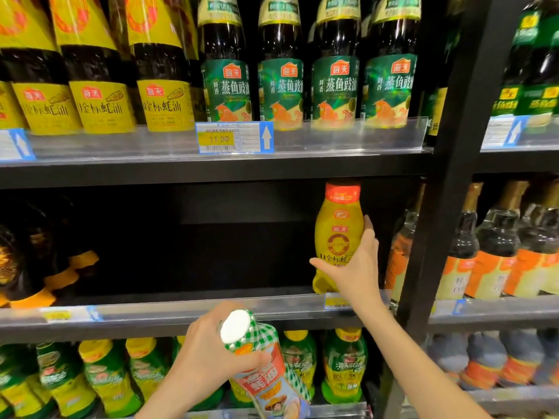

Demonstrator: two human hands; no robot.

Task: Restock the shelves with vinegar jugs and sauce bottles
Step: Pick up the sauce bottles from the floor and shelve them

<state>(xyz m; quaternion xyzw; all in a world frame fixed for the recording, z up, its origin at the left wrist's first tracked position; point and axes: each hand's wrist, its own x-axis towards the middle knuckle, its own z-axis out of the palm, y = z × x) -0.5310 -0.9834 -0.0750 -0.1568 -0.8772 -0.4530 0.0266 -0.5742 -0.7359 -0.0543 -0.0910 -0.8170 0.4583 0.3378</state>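
My right hand [355, 261] grips a yellow squeeze bottle of oyster sauce [337, 234] with a red cap. It stands upright at the right end of the middle shelf [187, 309], just behind the clear front rail. My left hand [211, 349] holds a second bottle [263, 367], white-capped with a green checked wrap and a red label. That bottle tilts in front of the lower shelf, below the middle one.
The middle shelf is dark, with dark bottles [36, 258] at its left end. Above stand yellow-labelled bottles [102, 104] and green-labelled dark bottles [281, 92] behind a price tag [234, 137]. Green-yellow bottles [343, 367] fill the lower shelf. A black upright [435, 225] separates the right bay.
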